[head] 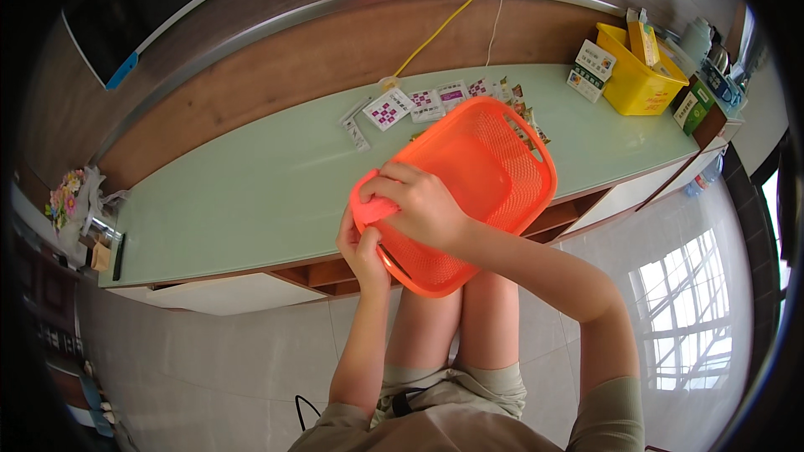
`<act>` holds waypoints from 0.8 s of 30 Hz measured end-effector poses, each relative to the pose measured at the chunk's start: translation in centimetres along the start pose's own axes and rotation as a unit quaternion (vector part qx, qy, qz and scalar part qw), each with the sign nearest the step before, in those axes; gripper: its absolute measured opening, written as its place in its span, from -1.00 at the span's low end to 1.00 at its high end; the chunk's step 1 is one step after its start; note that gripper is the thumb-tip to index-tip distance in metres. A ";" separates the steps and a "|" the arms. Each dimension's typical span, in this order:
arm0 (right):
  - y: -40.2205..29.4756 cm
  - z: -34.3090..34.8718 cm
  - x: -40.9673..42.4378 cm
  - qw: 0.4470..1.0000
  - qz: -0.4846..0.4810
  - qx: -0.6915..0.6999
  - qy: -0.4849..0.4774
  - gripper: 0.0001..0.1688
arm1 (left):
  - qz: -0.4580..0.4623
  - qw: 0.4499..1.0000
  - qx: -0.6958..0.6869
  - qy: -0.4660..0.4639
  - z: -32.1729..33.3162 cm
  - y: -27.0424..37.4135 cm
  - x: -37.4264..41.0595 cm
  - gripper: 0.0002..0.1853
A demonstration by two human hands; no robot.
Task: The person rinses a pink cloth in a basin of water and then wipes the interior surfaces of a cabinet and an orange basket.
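An orange plastic basket (471, 163) with mesh sides and slotted handles is held tilted over the front edge of the cabinet top, its inside facing me. My left hand (364, 251) grips its rim at the near left corner, thumb inside the rim. My right hand (414, 201) is closed on a pink cloth (377, 204), which it presses against the rim at the same corner, just above my left hand. The basket looks empty inside. Part of the row of packets behind it is hidden by its far side.
White-and-purple packets (389, 109) and small foil sachets (531, 116) lie on the green glass top (251, 201). At the right stand a yellow bin (641, 91) with boxes and a white-and-green carton (590, 70). A yellow cable (465, 9) runs down the wall. Flowers (66, 198) stand far left.
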State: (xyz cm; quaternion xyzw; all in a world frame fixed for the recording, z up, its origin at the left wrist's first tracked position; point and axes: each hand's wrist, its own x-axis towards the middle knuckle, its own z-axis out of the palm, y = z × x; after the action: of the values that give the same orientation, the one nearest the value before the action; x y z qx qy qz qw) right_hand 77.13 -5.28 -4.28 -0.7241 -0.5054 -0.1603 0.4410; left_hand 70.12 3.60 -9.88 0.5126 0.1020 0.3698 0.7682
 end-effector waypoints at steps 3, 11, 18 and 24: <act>0.9 -1.7 0.3 1.000 0.024 -0.011 0.014 -0.60 | -0.019 1.000 -0.006 -0.013 0.2 0.5 0.2 -0.42; 7.0 -7.6 0.8 0.972 0.125 -0.095 0.175 -0.61 | 0.011 0.998 0.063 -0.022 -0.1 -0.1 -0.8 -0.43; 5.3 -5.1 0.5 0.986 0.104 -0.053 0.117 -0.63 | 0.019 0.998 0.054 -0.020 0.1 -0.4 -0.8 -0.43; 2.0 -1.5 0.4 0.998 0.054 0.037 0.015 -0.66 | 0.038 0.998 0.059 0.002 0.1 -0.7 -0.2 -0.44</act>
State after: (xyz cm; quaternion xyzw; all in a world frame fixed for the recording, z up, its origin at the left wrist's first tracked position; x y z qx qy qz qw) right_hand 79.31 -6.47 -4.13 -0.7309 -0.4647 -0.1285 0.4830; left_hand 70.37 3.31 -10.51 0.5598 0.1056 0.3926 0.7220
